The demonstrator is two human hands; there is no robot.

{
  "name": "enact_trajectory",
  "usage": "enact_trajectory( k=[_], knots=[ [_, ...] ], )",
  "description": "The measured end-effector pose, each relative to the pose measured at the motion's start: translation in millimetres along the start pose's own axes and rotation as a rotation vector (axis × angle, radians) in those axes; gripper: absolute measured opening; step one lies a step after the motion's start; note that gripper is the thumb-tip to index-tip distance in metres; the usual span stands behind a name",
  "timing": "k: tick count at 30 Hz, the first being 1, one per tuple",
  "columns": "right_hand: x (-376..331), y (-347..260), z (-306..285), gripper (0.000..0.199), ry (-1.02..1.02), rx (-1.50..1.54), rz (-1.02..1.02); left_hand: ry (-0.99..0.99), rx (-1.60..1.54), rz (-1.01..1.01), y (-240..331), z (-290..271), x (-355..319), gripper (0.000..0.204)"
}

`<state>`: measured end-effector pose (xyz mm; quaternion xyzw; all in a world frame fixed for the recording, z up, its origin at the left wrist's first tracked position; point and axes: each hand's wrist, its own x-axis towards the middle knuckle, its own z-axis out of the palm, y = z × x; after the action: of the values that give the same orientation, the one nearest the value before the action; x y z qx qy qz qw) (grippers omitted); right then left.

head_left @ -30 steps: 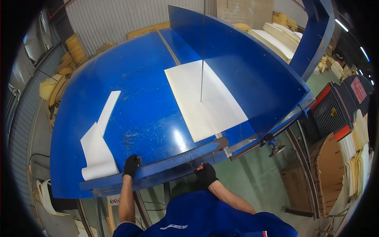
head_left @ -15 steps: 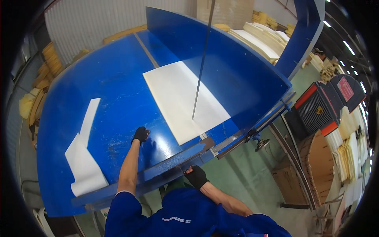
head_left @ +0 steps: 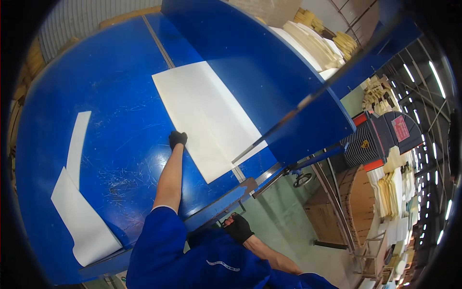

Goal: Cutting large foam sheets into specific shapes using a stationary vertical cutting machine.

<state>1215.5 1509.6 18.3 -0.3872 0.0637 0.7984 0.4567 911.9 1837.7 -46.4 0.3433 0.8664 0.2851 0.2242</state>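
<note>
White sheet (head_left: pixel 207 115) lies flat on the blue saw table (head_left: pixel 110 106), its near-left edge right at the fingertips of the gloved left hand (head_left: pixel 177 139); band-saw blade (head_left: pixel 269 132) meets the sheet's far-right edge, well away from that hand. Left arm is at full reach, hand flat or lightly curled against the sheet edge, gripping nothing as far as can be seen. Right hand (head_left: pixel 237 227), gloved, sits low by the table's front edge, fingers curled; cannot tell if it holds anything. Offcut strip (head_left: pixel 79 212) lies far to the left hand's left. Looks like the positioning step; next move likely needs a steady push, fingers clear of the blade line.
</note>
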Motion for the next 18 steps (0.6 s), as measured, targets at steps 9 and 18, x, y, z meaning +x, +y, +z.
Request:
enact_trajectory(
  k=[9,18],
  knots=[
    [-0.7,-6.6,18.2,0.012,0.074,-0.038,-0.008,0.117,0.027,-0.169,40.4,0.6,5.5,0.033],
    [8.4,-1.4,4.1,0.011,0.059,-0.080,0.123,0.906,0.510,0.569,-279.8,-169.9,208.8,0.042]
  ],
)
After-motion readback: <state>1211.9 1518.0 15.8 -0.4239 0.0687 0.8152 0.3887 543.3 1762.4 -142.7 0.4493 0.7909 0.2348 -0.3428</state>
